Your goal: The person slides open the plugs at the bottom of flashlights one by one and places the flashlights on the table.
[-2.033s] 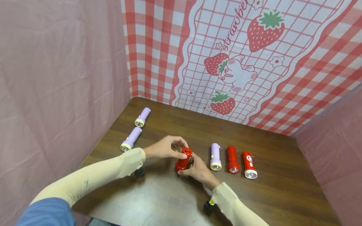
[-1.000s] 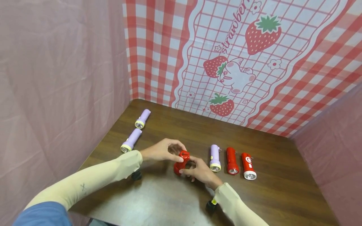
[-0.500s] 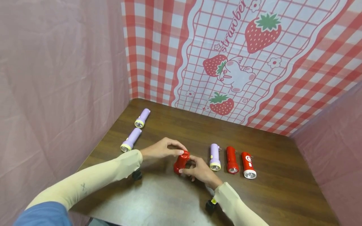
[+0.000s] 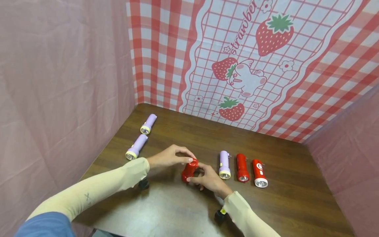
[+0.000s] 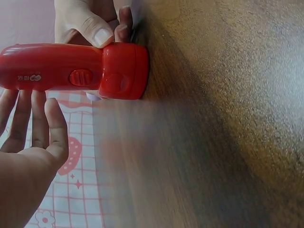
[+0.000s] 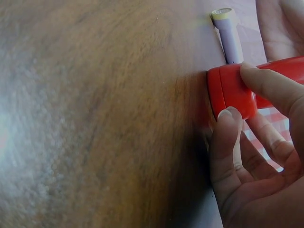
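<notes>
A red flashlight (image 4: 189, 171) stands lens end down on the wooden table, slightly tilted. My right hand (image 4: 211, 180) holds it low down, with thumb and fingers on the wide head. In the right wrist view the head (image 6: 232, 92) sits between the fingertips of that hand. My left hand (image 4: 171, 156) grips the upper, tail end, its thumb lying at the top. The left wrist view shows a sliding switch (image 5: 80, 77) on the body and left fingers (image 5: 40, 118) against one side. The lens faces the tabletop and is hidden.
To the right lie a purple flashlight (image 4: 224, 164), a red flashlight (image 4: 242, 167) and a red flashlight with a white head (image 4: 260, 172). Two purple flashlights (image 4: 149, 123) lie at the left. A checked strawberry cloth (image 4: 165, 59) hangs behind the table (image 4: 165, 210).
A second ago the left thumb was lower on the flashlight's side and a dark slot showed in its tail; now that thumb is on the tail top. The right hand keeps its hold.
</notes>
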Motion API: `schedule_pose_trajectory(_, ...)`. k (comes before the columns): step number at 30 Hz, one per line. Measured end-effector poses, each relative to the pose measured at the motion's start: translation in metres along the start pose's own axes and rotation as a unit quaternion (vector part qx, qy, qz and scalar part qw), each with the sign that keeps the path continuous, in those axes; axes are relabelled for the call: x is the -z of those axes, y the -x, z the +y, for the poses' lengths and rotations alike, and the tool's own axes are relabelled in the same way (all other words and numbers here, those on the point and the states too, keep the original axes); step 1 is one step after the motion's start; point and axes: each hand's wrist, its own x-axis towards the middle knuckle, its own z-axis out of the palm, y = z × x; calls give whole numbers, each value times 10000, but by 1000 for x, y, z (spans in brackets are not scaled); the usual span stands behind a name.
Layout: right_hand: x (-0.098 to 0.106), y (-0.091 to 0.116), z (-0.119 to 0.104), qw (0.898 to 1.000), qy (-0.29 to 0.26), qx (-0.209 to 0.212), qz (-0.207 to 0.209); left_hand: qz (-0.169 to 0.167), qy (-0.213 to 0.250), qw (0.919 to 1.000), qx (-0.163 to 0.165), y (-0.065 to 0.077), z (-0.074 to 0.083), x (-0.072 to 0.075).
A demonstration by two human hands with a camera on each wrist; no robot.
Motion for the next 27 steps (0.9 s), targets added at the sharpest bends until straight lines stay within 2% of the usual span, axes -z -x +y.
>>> schedule_pose_trajectory(15,-2,-3,0,9999,110,-3,65,128,2,9999,1,-2,1,-3)
schedule_pose_trajectory(23,-4,8,-24,10000,40,41,25,243,121,9995,139,-2,0,-5)
schedule_pose_trajectory(27,-3,5,-16,10000,42,34,52,274,113,9994,167,-3,1,-7)
